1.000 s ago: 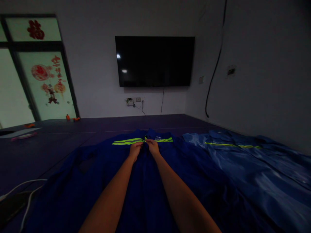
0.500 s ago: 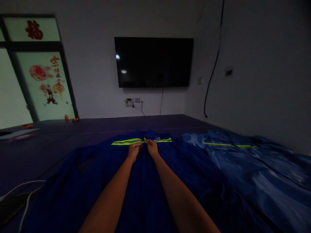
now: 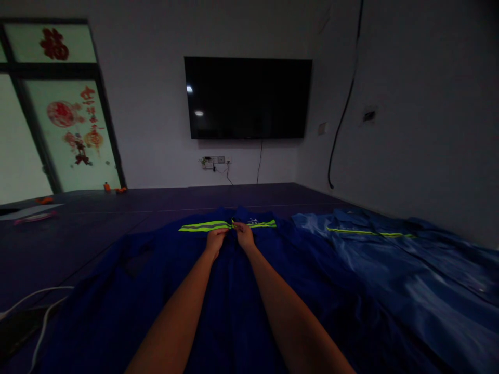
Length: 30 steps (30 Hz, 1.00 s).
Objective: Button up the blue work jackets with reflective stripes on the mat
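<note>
Left hand [image 3: 215,240] pinches the front edge of the dark blue jacket [image 3: 156,270], spread flat at 12 o'clock. Right hand [image 3: 244,235] is closed on the opposite edge, with a lighter jacket [image 3: 390,259] at 3. Best keep the yellow stripe [image 3: 202,226] level.

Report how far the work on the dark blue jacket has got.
Done: the dark blue jacket lies spread flat. In hand: left hand and right hand pinch its front edges together at the yellow stripe. Left: the lighter jacket beside it, untouched.

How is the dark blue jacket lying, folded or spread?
Spread: the jacket lies flat; left hand and right hand pinch its front by the stripe.
</note>
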{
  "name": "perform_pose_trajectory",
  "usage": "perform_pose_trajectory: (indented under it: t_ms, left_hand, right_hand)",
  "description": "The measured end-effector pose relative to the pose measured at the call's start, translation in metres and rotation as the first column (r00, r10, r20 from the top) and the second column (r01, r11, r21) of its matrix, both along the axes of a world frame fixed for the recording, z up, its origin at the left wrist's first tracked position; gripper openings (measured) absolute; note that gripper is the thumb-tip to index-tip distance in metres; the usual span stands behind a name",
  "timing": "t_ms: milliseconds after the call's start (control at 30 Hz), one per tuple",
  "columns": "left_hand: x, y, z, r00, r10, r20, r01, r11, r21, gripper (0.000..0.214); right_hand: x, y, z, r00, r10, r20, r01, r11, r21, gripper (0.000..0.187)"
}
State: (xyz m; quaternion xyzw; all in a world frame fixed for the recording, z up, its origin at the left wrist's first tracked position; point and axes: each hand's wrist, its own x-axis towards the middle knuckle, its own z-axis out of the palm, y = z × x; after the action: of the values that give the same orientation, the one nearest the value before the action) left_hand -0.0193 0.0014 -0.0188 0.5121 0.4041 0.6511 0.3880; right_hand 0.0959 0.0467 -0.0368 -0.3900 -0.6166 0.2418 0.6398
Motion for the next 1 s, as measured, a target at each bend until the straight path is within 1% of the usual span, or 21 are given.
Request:
perform_pose_trajectory:
  t_ms: [300, 567, 767, 1000]
  left_hand:
    - [-0.001, -0.001, 0.001, 0.998, -0.053, 0.03, 0.055, 0.997, -0.045, 0.024]
    - [0.0, -0.006, 0.003, 0.991, -0.116, 0.07, 0.119, 0.992, -0.048, 0.021]
    - [0.0, -0.005, 0.003, 0.99, -0.117, 0.082, 0.121, 0.992, -0.043, 0.021]
    - [0.0, -0.005, 0.003, 0.992, -0.109, 0.06, 0.113, 0.992, -0.054, 0.02]
  right_hand:
    - [0.003, 0.001, 0.001, 1.0, -0.021, 0.012, 0.021, 0.999, -0.038, 0.035]
    - [0.006, -0.002, 0.002, 0.996, -0.061, 0.063, 0.062, 0.998, -0.016, 0.035]
    - [0.003, -0.008, 0.004, 0.996, -0.044, 0.08, 0.045, 0.999, -0.007, 0.036]
    - [0.002, -0.012, 0.005, 0.99, -0.071, 0.12, 0.075, 0.997, -0.033, 0.035]
